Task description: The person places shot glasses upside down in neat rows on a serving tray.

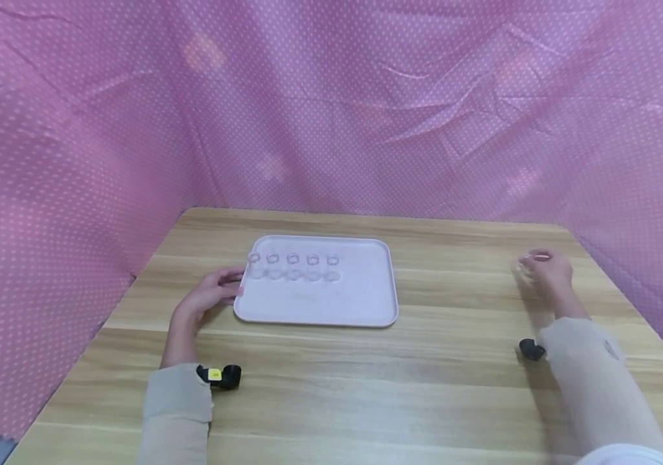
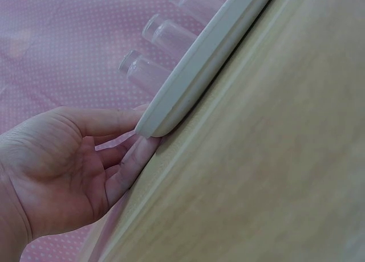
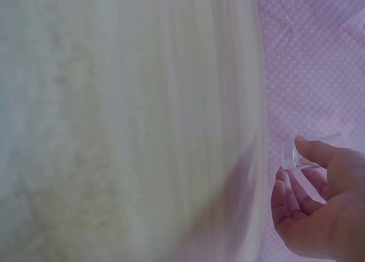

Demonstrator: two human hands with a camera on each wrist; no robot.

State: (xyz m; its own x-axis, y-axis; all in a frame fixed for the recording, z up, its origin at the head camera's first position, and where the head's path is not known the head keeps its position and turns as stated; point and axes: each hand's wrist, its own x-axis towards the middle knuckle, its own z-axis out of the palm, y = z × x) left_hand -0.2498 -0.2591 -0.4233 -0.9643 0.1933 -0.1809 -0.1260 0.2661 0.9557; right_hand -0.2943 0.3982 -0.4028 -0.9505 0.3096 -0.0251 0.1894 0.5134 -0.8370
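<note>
A white rectangular tray [image 1: 360,284] lies on the wooden table, with a row of several small clear glasses [image 1: 293,266] along its far left part. My left hand [image 1: 210,294] is at the tray's left edge. In the left wrist view, the thumb and fingers of that hand [image 2: 68,165] pinch the tray's corner [image 2: 154,122], and three of the clear glasses [image 2: 149,74] stand behind the rim. Far to the right, my right hand [image 1: 553,271] is raised over the table. Between its thumb and fingers it holds a small clear glass [image 3: 290,155], partly covered by the thumb.
The wood-grain table [image 1: 366,387] spans the space between both arms. A pink dotted curtain [image 1: 331,129] hangs behind the table and down both sides. Black wrist cameras sit on both forearms, the left one [image 1: 229,376] close above the tabletop.
</note>
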